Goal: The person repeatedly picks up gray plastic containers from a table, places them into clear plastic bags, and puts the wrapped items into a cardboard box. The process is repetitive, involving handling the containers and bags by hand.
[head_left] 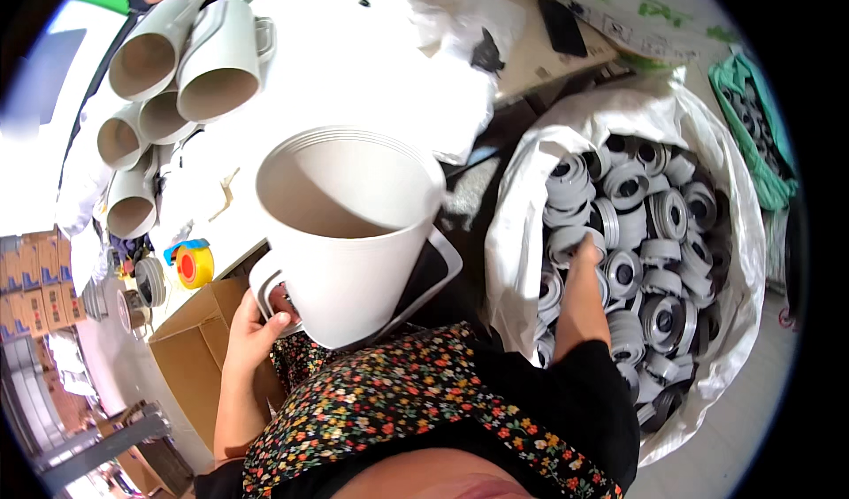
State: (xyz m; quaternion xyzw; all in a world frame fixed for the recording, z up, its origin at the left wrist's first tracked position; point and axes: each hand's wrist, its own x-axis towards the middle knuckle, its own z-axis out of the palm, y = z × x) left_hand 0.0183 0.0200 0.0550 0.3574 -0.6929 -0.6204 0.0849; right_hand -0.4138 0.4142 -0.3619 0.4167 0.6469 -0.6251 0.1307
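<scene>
A large white plastic jug [349, 273] stands tilted before my body, its wide mouth facing up and its inside bare. My left hand [265, 322] is closed round the jug's handle on the left side, with the thumb on the outside. To the right, a white woven sack [743, 278] is filled with grey round lids [623, 273] with dark centres. My right hand [584, 256] reaches into this sack, its fingers curled at a grey lid [566, 244] near the sack's left side. The lid and the hand itself partly hide those fingertips.
Several white jugs [217, 65] lie stacked on the table at the left. A yellow tape roll [193, 264] rests near the table edge, above an open cardboard box [199, 344]. A black phone [562, 27] lies at the back. A green sack [752, 136] stands far right.
</scene>
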